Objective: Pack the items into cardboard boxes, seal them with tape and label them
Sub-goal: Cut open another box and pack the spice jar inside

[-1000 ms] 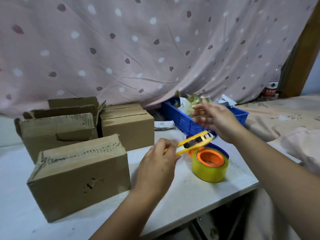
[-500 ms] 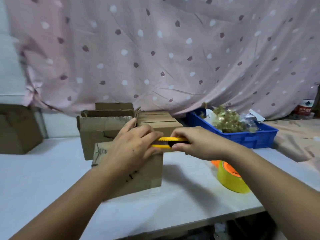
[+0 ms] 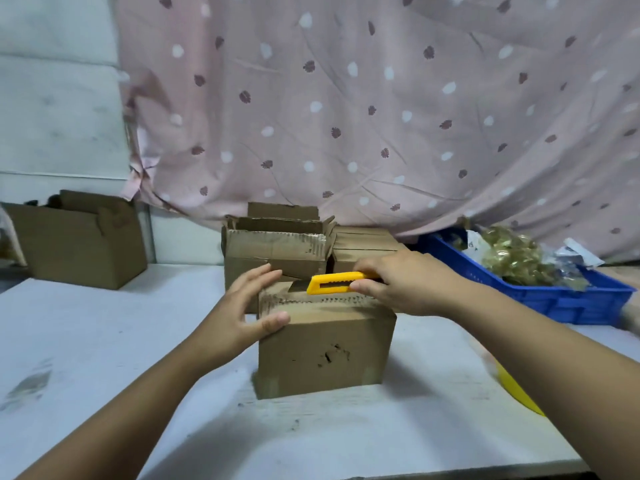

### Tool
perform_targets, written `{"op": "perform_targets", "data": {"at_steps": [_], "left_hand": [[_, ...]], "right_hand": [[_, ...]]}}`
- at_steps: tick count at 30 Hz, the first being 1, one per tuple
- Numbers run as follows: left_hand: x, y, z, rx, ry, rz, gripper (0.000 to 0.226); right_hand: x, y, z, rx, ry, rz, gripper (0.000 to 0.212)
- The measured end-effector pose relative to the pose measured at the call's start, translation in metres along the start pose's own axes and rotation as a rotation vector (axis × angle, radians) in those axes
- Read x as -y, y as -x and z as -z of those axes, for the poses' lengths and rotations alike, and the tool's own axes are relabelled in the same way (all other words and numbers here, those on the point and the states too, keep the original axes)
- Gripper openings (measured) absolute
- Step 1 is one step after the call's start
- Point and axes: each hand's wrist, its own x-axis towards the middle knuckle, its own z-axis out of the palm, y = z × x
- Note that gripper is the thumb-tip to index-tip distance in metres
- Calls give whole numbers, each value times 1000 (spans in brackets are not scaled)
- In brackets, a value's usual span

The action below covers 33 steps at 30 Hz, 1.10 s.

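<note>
Two hands meet at one closed corrugated cardboard box (image 3: pixel 325 348), rectangular and dented, standing mid-desk on the scuffed white desk (image 3: pixel 104 341). The left hand (image 3: pixel 242 306), fingers straight, braces the box's upper left corner. The right hand (image 3: pixel 405 285) grasps a yellow plastic utility knife (image 3: pixel 332 283), held level over the box's ragged top. Behind it stands an open-flapped carton (image 3: pixel 273 247). A blue plastic crate (image 3: pixel 561 296) sits at the far right edge.

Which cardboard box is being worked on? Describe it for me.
On the white table before the pink curtain, find the nearest, scuffed box, mid-table. Only this one has the left hand on its corner and the right hand holding a yellow knife over its top.
</note>
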Motion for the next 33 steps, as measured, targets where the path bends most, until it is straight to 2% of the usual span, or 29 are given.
{"op": "perform_targets", "data": {"at_steps": [4, 9, 16, 20, 26, 33], "left_hand": [[14, 1, -7, 7, 118, 24, 91], [21, 6, -25, -105, 196, -57, 85], [31, 6, -24, -169, 184, -142, 82], [30, 6, -26, -173, 195, -131, 74], [29, 7, -26, -175, 221, -101, 64], [28, 6, -26, -233, 118, -146, 60]], "right_hand": [[9, -17, -5, 47, 29, 88, 17], [15, -32, -10, 92, 39, 107, 16], [32, -45, -11, 107, -40, 162, 17], [36, -48, -4, 164, -46, 149, 22], [42, -54, 13, 210, 69, 212, 23], [41, -55, 16, 219, 176, 235, 20]]}}
